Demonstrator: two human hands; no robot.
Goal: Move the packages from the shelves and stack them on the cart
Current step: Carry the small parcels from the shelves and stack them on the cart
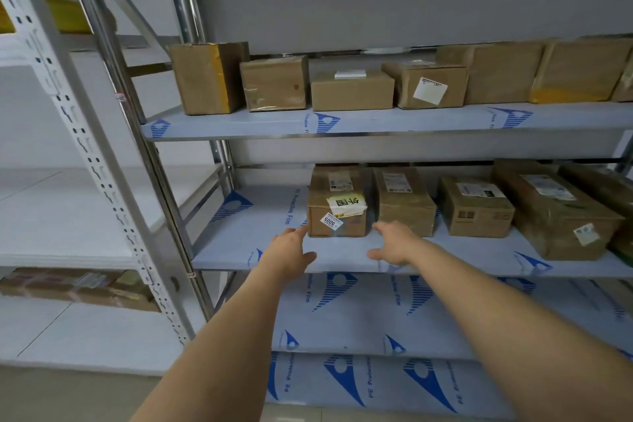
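A brown cardboard package (337, 205) with white labels and a "5005" sticker stands leftmost in a row on the middle shelf (260, 243). My left hand (289, 250) reaches toward its lower left corner, fingers extended, fingertips at the box's edge. My right hand (394, 243) is spread open just in front of its lower right corner, beside the neighbouring package (404, 202). Neither hand grips anything. More packages (476, 209) continue to the right along this shelf. The cart is not in view.
The upper shelf (394, 122) holds several brown boxes (274, 82). Lower shelves (376, 315) are covered in blue-printed protective film. A steel upright (164, 181) stands left of the shelf. A white perforated rack (85, 147) at left carries taped packages (75, 288).
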